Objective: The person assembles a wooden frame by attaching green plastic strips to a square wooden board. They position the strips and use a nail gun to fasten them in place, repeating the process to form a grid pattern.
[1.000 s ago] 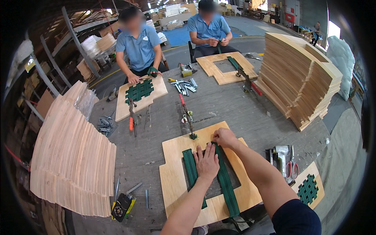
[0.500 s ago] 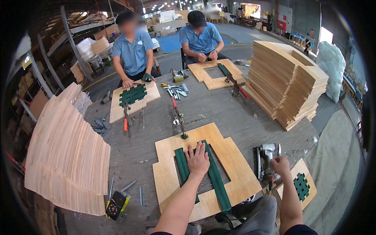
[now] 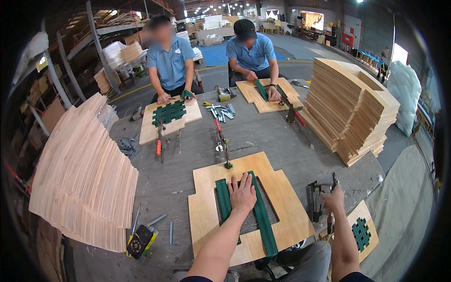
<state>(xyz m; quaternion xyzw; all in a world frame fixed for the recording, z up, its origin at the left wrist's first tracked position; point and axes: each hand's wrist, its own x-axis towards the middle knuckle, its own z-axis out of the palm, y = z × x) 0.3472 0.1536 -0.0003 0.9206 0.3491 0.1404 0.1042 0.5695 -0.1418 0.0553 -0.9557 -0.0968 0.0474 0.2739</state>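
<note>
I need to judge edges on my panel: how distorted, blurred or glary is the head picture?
Head view: strong fisheye, black corners, the stacks bowing near the rim. The plywood panel under the left hand is sharp and evenly lit; the right hand on the stapler is slightly soft. Glare only at the far doorway.

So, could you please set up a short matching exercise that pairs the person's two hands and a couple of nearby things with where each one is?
Column one:
1. left hand
2. right hand
3. tape measure
4. tall stack of plywood panels

Column two:
A. at the table's near left edge
B. flat between the green straps on the plywood panel
C. on the table's far right side
D. on the staple gun right of the panel

Pairs: 1-B, 2-D, 3-A, 4-C
</note>
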